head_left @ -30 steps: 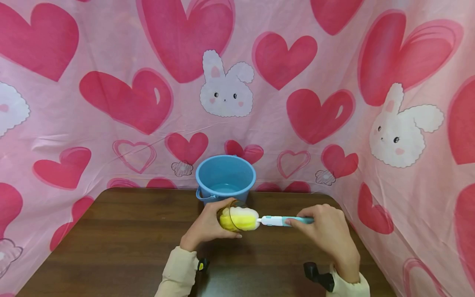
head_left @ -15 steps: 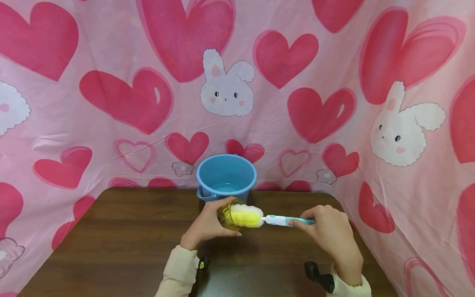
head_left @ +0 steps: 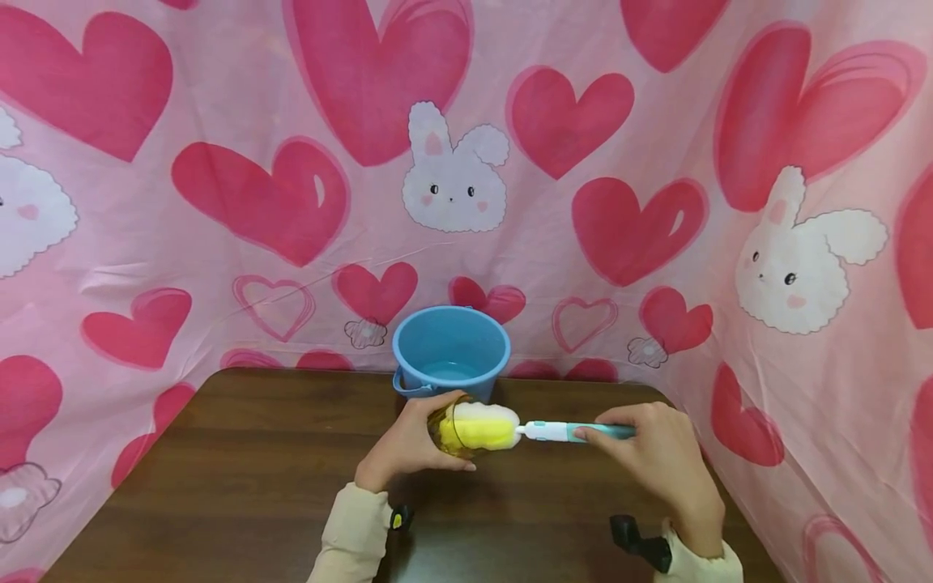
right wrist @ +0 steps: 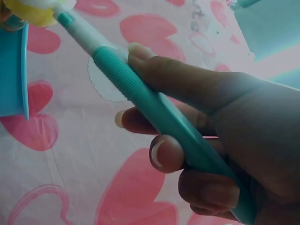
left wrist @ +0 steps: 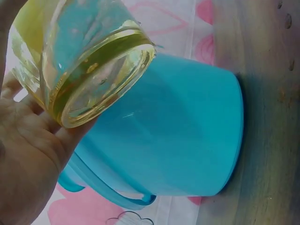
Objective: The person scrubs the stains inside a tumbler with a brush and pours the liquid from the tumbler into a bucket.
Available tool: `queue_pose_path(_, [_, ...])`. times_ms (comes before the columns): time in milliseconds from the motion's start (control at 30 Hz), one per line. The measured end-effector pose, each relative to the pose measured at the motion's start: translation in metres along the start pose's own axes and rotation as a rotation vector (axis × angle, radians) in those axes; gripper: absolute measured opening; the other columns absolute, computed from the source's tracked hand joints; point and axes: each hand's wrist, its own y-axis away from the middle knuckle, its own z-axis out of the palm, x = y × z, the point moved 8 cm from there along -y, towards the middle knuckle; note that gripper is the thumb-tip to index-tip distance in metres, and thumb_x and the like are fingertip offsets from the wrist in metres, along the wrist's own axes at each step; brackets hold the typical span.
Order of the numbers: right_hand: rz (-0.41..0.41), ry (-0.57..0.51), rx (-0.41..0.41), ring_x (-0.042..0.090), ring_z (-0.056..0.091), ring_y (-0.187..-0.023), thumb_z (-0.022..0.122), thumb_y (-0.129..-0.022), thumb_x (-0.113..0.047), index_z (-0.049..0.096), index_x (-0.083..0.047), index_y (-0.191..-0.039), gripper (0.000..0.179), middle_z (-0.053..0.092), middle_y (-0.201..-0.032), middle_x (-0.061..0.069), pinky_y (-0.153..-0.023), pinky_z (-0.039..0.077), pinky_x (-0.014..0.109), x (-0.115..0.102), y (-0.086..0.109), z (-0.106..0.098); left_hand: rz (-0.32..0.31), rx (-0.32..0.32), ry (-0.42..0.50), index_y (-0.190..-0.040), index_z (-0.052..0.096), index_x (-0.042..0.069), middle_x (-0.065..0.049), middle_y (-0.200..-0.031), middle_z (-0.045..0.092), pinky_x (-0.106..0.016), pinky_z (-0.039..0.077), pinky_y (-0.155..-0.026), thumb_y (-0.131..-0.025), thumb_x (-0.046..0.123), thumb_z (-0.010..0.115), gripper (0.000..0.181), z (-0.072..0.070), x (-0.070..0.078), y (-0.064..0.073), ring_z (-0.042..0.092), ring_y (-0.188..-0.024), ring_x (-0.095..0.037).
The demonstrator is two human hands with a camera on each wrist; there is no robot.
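My left hand [head_left: 410, 441] grips an amber see-through glass [left wrist: 93, 65] tipped on its side, its mouth facing right. In the left wrist view the thick base of the glass shows beside the palm. My right hand [head_left: 656, 453] holds a sponge bottle brush by its teal and white handle [right wrist: 154, 105], fingers curled round it and thumb along the top. The brush's yellow and white sponge head [head_left: 487, 427] sits partly inside the glass, with the rest sticking out of its mouth.
Behind the hands a blue bucket [head_left: 452, 324] stands at the table's back edge, with some water in it and its handle hanging at the left. The brown wooden table [head_left: 277, 461] meets a pink heart-patterned cloth [head_left: 350, 219] at the back and right.
The sponge head has slid a little way out of the glass to the right as my right hand drew the brush handle that way. My left hand and the glass stay almost still.
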Motion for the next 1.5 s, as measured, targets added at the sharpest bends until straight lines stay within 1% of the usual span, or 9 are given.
queue_pose_path(200, [-0.027,-0.029,0.025,-0.002,0.052,-0.059,0.093,-0.070,-0.042,0.079,-0.030,-0.074,0.019,0.066,-0.066,-0.023,-0.053,0.045,0.025,0.002,-0.003,0.004,0.007,0.013,0.013,-0.140,0.057,0.024,0.015,-0.133,0.062,-0.040,0.054,-0.101,-0.067,0.037,0.096,0.084,0.001,0.001,0.000,0.054,-0.125,-0.016])
queue_pose_path(400, [-0.062,-0.032,0.048,-0.003,0.048,-0.057,0.095,-0.067,-0.039,0.079,-0.029,-0.072,0.019,0.064,-0.062,-0.023,-0.052,0.042,0.023,-0.003,-0.006,0.014,0.056,0.033,0.006,-0.141,0.057,0.018,0.009,-0.136,0.062,-0.042,0.054,-0.100,-0.068,0.036,0.095,0.084,0.003,0.005,0.000,0.055,-0.125,-0.019])
queue_pose_path(567, [-0.068,-0.022,0.042,-0.003,0.045,-0.056,0.094,-0.067,-0.040,0.079,-0.030,-0.072,0.019,0.062,-0.061,-0.025,-0.050,0.038,0.022,-0.009,-0.007,0.023,0.046,0.058,0.027,-0.143,0.057,0.014,0.008,-0.135,0.063,-0.041,0.054,-0.100,-0.068,0.031,0.096,0.086,-0.001,0.004,0.004,0.056,-0.124,-0.020])
queue_pose_path(700, [-0.060,0.001,0.013,0.000,0.044,-0.055,0.093,-0.068,-0.042,0.079,-0.029,-0.073,0.019,0.058,-0.059,-0.025,-0.051,0.038,0.023,-0.013,-0.008,0.027,0.027,0.050,0.031,-0.142,0.057,0.015,0.008,-0.135,0.063,-0.040,0.055,-0.099,-0.068,0.028,0.096,0.085,-0.001,0.003,0.004,0.056,-0.123,-0.019])
queue_pose_path(800, [-0.044,0.038,-0.007,0.002,0.045,-0.056,0.092,-0.069,-0.043,0.079,-0.029,-0.074,0.020,0.059,-0.059,-0.024,-0.051,0.039,0.025,-0.013,-0.008,0.026,0.016,0.015,0.011,-0.142,0.056,0.020,0.010,-0.133,0.063,-0.038,0.055,-0.098,-0.068,0.029,0.096,0.084,0.005,0.003,0.003,0.057,-0.121,-0.017])
queue_pose_path(1033, [0.027,0.068,-0.047,0.006,0.051,-0.059,0.090,-0.071,-0.047,0.079,-0.027,-0.075,0.023,0.064,-0.062,-0.018,-0.050,0.040,0.029,-0.005,-0.003,0.014,0.002,-0.066,-0.017,-0.137,0.058,0.023,0.012,-0.125,0.066,-0.035,0.056,-0.095,-0.066,0.035,0.097,0.082,0.015,0.002,0.002,0.061,-0.111,-0.012])
queue_pose_path(1200, [0.109,0.081,-0.077,0.009,0.054,-0.062,0.088,-0.073,-0.050,0.081,-0.028,-0.078,0.024,0.069,-0.068,-0.013,-0.050,0.041,0.031,0.002,0.001,0.004,0.025,-0.042,-0.030,-0.136,0.058,0.029,0.015,-0.124,0.066,-0.033,0.055,-0.098,-0.062,0.037,0.099,0.084,0.008,0.001,0.002,0.061,-0.110,-0.010])
queue_pose_path(1300, [0.131,0.100,-0.089,0.010,0.055,-0.062,0.088,-0.073,-0.049,0.081,-0.028,-0.079,0.023,0.070,-0.069,-0.011,-0.049,0.040,0.032,0.000,0.004,0.001,0.044,-0.021,-0.036,-0.136,0.059,0.031,0.016,-0.124,0.066,-0.034,0.055,-0.099,-0.062,0.036,0.099,0.085,0.003,0.001,0.001,0.061,-0.112,-0.010])
queue_pose_path(1500, [0.129,0.113,-0.218,0.010,0.049,-0.062,0.086,-0.076,-0.050,0.082,-0.031,-0.083,0.021,0.068,-0.072,-0.012,-0.049,0.039,0.031,-0.009,0.006,0.012,0.079,0.008,-0.048,-0.140,0.058,0.021,0.009,-0.131,0.065,-0.039,0.054,-0.101,-0.063,0.031,0.099,0.087,-0.001,0.002,-0.001,0.059,-0.118,-0.015])
